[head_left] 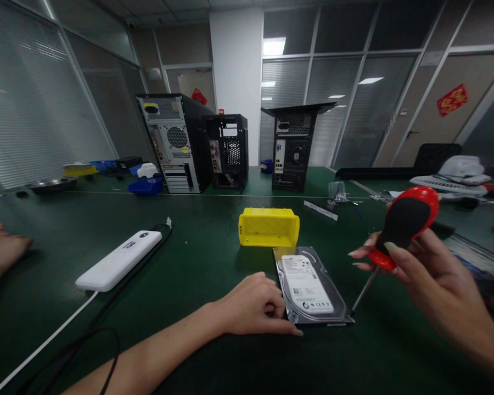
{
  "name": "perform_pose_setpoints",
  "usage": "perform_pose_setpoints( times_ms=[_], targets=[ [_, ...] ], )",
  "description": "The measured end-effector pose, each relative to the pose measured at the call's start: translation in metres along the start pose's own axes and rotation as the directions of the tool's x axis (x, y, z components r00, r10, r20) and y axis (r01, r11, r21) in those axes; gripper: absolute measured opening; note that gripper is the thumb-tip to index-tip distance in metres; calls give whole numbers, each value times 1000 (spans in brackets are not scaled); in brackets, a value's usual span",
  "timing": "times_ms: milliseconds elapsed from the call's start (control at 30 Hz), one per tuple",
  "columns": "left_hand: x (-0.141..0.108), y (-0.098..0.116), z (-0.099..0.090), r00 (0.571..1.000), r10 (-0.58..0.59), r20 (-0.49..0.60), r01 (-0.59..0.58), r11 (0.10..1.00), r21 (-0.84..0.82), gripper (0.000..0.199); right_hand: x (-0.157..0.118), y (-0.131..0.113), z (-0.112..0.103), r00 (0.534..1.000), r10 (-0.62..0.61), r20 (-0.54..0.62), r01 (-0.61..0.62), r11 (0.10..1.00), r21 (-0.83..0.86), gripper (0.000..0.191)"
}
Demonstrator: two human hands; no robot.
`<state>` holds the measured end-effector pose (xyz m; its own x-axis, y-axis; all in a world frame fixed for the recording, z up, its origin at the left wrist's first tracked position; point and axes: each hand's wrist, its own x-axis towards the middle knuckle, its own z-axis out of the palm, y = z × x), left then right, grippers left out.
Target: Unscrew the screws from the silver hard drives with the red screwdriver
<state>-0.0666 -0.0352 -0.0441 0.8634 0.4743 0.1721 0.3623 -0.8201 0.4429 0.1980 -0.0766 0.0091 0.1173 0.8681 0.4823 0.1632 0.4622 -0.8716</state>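
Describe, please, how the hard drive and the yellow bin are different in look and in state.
The hard drive is flat and silvery with a large white label, while the yellow bin is deeper, hollow and open. The left hand touches the hard drive, and a screwdriver points at its corner; no hand touches the yellow bin. Both rest on the green table.

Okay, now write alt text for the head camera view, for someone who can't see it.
A right hand holds a red-and-black screwdriver with its tip at the near right corner of a hard drive, while the left hand rests against the drive's left side. Behind the drive sit a yellow bin and three computer towers on a green table.
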Motion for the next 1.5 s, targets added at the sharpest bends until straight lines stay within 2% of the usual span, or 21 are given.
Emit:
perform_pose_setpoints(
  times_ms=[400,533,633,767,867,1267,1400,1500],
  targets=[
    [0,0,0,1000,-5,-1,5,1000,-15,41,-3,0,-2,1000,5,-5,-5,1000,15,33],
    [0,0,0,1000,0,-13,0,1000,-13,42,-4,2,-2,999,-6,41,6,1000,7,27],
    [0,0,0,1000,3,-13,-3,1000,-12,41,-4,2,-1,998,4,62,-7,999,44,27],
    [0,0,0,1000,1,-12,-1,1000,-7,41,-4,0,1,999,-7,32,4,994,107,36],
    [0,0,0,1000,4,-9,-4,1000,-7,41,-3,-1,4,999,-13,29,10,993,121,32],
    [1,-1,1,1000,11,-15,-11,1000,-13,42,-3,-7,9,996,86,29,-90,964,251,24],
    [0,-1,1,1000,13,-17,-13,1000,-16,41,-5,-7,9,995,95,-9,-89,957,274,28],
    [0,-1,1,1000,15,-18,-15,1000,-15,40,-6,-8,8,994,105,21,-107,955,277,29]
  ],
)
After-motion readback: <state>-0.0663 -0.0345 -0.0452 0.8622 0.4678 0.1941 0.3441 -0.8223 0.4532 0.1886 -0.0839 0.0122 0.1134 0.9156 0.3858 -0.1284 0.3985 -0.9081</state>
